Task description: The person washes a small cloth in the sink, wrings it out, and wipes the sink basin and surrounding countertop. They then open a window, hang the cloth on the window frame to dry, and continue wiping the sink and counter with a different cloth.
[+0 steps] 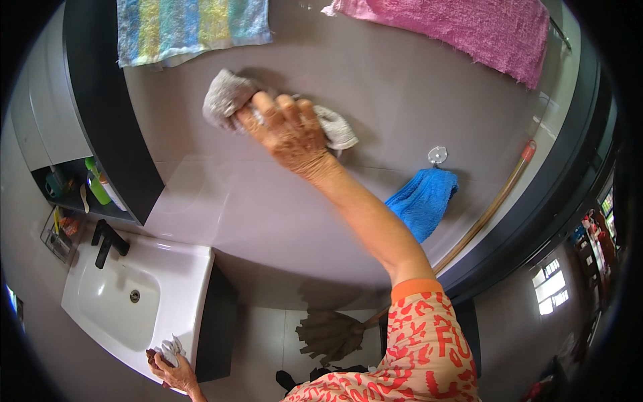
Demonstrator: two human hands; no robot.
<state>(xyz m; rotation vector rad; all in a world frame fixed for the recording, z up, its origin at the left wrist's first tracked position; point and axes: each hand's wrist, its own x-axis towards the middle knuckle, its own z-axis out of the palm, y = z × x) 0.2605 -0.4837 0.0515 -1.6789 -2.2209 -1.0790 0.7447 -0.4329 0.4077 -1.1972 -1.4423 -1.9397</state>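
My right hand (289, 128) presses a light grey terry cloth (228, 98) flat against the grey tiled wall (281, 201), with the arm stretched up. One end of the cloth bunches left of the fingers; another sticks out on the right. At the lower left, my left hand (176, 374) grips a crumpled bundle of white and brown cloth (171, 350) over the front right corner of the white washbasin (183, 301). Part of that bundle is hidden by the fingers.
A striped towel (193, 27) and a pink towel (452, 30) hang above. A blue cloth (424, 201) hangs from a suction hook (437, 155). A black faucet (108, 241), dark cabinet (110, 100), wooden pole (482, 221) and mop head (329, 334) are around me.
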